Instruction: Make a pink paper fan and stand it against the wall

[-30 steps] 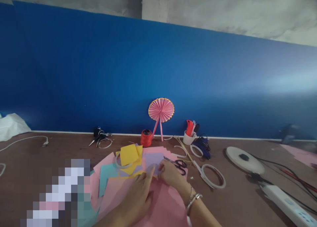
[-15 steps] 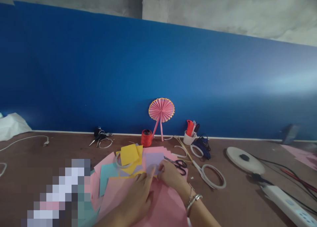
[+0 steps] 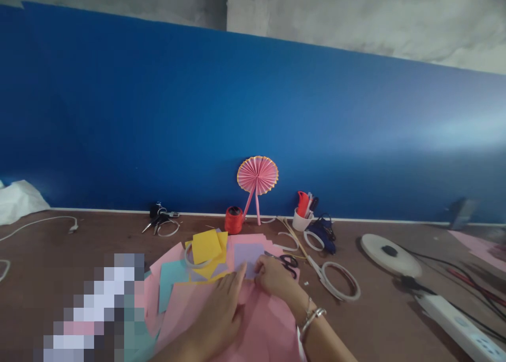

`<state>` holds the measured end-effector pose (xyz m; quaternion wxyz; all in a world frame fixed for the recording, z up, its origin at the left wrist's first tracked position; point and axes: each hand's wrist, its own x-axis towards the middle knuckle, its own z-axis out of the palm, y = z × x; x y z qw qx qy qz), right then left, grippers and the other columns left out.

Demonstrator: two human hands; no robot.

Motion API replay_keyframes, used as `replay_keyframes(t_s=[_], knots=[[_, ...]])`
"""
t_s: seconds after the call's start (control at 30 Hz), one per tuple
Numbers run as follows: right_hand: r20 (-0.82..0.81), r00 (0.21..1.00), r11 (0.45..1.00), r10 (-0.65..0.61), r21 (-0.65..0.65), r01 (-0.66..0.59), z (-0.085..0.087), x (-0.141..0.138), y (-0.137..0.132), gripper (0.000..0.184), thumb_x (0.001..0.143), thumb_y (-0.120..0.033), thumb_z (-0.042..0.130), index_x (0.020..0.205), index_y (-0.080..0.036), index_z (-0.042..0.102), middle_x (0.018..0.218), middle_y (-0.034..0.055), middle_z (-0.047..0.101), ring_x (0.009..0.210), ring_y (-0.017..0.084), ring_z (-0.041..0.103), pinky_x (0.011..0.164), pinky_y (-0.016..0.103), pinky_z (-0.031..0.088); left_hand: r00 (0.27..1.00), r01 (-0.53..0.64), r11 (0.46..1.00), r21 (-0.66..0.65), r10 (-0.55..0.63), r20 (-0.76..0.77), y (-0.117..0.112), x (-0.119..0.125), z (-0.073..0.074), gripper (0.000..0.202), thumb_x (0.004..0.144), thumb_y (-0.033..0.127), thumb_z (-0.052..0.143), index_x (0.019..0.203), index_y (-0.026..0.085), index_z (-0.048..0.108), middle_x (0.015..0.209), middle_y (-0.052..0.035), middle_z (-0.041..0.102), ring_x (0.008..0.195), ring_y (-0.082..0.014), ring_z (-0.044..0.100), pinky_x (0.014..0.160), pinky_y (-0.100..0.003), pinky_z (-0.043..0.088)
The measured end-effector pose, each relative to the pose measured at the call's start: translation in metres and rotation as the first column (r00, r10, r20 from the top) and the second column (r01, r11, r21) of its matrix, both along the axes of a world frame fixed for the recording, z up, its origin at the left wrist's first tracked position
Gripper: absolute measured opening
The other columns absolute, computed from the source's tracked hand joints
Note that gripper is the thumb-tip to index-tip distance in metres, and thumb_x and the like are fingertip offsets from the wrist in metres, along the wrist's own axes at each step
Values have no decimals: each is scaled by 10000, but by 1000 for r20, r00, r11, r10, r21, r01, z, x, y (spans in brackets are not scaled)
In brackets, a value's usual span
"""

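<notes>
A large pink paper sheet with a yellow strip along its far edge lies in front of me. My left hand presses flat on it, index finger stretched toward the far edge. Closed in a pinch, my right hand is at that same edge, just right of my left fingertips; its thumb and finger hide the exact spot. A lilac paper lies beyond both hands. Black-handled scissors rest right behind my right hand. Yellow squares of paper and a teal sheet lie to the left.
A pink folded-paper fan leans on the blue wall panel beside a red spool. A white pen cup stands nearby. White tape rolls, keys, a round white pad and a power strip lie around.
My right hand has shifted slightly right along the far edge of the pink sheet. The lilac paper has moved slightly right. My left hand stays nearly in place.
</notes>
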<state>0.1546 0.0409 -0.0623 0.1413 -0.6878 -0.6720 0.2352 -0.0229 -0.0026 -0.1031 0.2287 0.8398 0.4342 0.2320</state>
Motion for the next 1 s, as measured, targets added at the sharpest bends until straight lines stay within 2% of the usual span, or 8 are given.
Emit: replay_keyframes(t_s=[0.23,0.4,0.5,0.63,0.73,0.8,0.9,1.0], knots=[[-142,986,993,88,-66,-98,1,8,2,240,626,-108,530,757,-150,726,664,34,703,584,139,583,501,207,359,1000,-15,997,81,14,3,0,-3,-7,782,749,55,418,1482,173,171,1464,-154,376,1331,-312,361,1059,-552,329],[-262,951,982,167,-40,-183,3,10,2,235,608,-79,514,673,-167,722,702,22,716,667,143,607,580,209,409,999,-8,980,199,-1,46,0,-7,-8,762,798,84,439,1486,214,139,1459,-146,388,1316,-298,389,1038,-522,383],[-338,921,977,192,-23,-212,1,13,4,167,621,-109,553,655,-162,709,691,20,704,664,141,596,597,213,418,994,-28,959,283,-4,111,-2,-7,-5,738,823,88,437,1483,235,140,1454,-139,393,1326,-283,376,1031,-492,407],[-394,902,976,179,-42,-212,-3,17,8,59,610,-166,631,621,-154,687,604,-4,649,594,123,537,535,206,378,974,-90,932,352,10,225,-5,-6,3,676,845,86,443,1457,258,212,1415,-128,433,1322,-265,380,1040,-466,405],[-418,893,976,169,-53,-209,-2,18,8,36,597,-159,638,603,-151,672,574,-14,624,572,113,521,520,200,368,964,-146,920,365,49,263,-3,-9,8,653,853,120,478,1444,247,231,1386,-142,455,1300,-283,400,1037,-486,396],[-441,881,975,172,-53,-217,2,18,7,36,610,-172,638,613,-152,668,595,-10,638,589,118,540,538,202,385,961,-184,927,327,100,259,0,-11,11,638,865,164,486,1442,237,224,1361,-152,473,1277,-294,423,1025,-512,393],[-508,845,969,168,-74,-237,11,18,4,72,632,-224,660,621,-153,659,599,-7,644,584,120,548,545,210,398,959,-226,942,246,170,229,6,-13,14,631,878,186,464,1446,240,194,1211,-127,581,1153,-276,534,1033,-580,340],[-553,819,957,155,-123,-264,19,21,2,128,625,-275,700,629,-151,667,575,-14,628,562,113,529,545,217,396,958,-236,942,241,184,219,9,-13,16,623,864,146,447,1434,245,214,943,-45,642,926,-230,621,1032,-619,294]])
